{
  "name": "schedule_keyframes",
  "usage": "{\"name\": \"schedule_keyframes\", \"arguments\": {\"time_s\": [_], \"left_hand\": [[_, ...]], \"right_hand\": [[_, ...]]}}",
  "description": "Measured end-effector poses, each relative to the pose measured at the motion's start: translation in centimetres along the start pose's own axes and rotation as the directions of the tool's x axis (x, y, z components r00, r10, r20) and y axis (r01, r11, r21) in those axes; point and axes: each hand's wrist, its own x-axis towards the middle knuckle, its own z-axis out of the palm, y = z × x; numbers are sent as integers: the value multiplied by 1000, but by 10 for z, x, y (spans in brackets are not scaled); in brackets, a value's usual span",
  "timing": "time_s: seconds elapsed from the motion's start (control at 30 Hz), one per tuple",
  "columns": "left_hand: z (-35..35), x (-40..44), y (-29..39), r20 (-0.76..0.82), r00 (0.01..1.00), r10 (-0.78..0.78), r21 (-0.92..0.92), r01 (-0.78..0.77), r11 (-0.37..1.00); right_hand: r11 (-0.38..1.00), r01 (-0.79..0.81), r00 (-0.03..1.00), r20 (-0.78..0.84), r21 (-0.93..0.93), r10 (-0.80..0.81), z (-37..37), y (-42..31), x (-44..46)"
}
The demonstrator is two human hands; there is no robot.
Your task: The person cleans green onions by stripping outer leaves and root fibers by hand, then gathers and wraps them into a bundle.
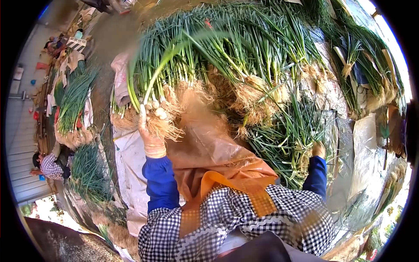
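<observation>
My left hand (151, 139) is closed around a few green onions (158, 110), with the thumb pointing up beside their white bulbs. Their pale roots hang over my fingers, and the long leaves rise away from me, blurred near the tips. Off to the right, my right hand (319, 149) is curled at the edge of a loose heap of green onions (279, 137). Leaves and its small size hide what those fingers grip. Between my hands, an orange-brown apron (209, 146) spreads over my lap.
Ahead lies a long row of green onions (227, 43), roots toward me. More bundles (74, 105) lie at the left, and others (366, 65) at the far right. A person (53, 165) in a checked top sits at the left. Pale sheeting (131, 174) covers the ground.
</observation>
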Motion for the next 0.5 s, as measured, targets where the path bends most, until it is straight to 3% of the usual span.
{"name": "schedule_keyframes", "arguments": {"time_s": [0.03,0.07,0.1,0.13,0.17,0.2,0.23,0.27,0.33,0.4,0.47,0.5], "left_hand": [[-8,8,-4,13,998,61,37,-61,997],[-22,14,-9,27,992,123,73,-125,990],[-27,17,-17,-38,999,23,-53,-25,998],[-44,22,-26,-109,994,17,89,-8,996],[-49,23,-37,-252,967,25,154,14,988],[-54,23,-50,-390,920,48,214,40,976],[-69,23,-60,-418,909,-1,115,54,992],[-83,24,-67,-438,897,-53,20,69,997],[-89,18,-78,-505,859,-88,-34,82,996],[-76,14,-81,-452,892,-22,54,52,997],[-54,12,-79,-405,913,-41,25,56,998],[-73,15,-78,-355,934,-47,121,96,988]], "right_hand": [[961,255,966,-13,-103,-258,-28,-75,-4],[978,201,957,202,63,-209,-77,-154,-19],[906,328,910,168,268,-379,-104,-211,-35],[635,170,837,230,753,-497,-139,-263,-56],[441,398,625,114,805,-772,-143,-293,-63],[409,287,369,294,866,-882,-206,-337,-83],[162,293,89,142,942,-986,-230,-361,-98],[-88,223,-189,-46,971,-981,-245,-380,-111],[-369,135,-340,-307,919,-889,-272,-407,-141],[-505,-120,-419,-505,855,-755,-293,-420,-166],[-706,313,-441,-561,635,-700,-322,-430,-186],[-721,528,-518,-503,448,-692,-322,-439,-194]]}}
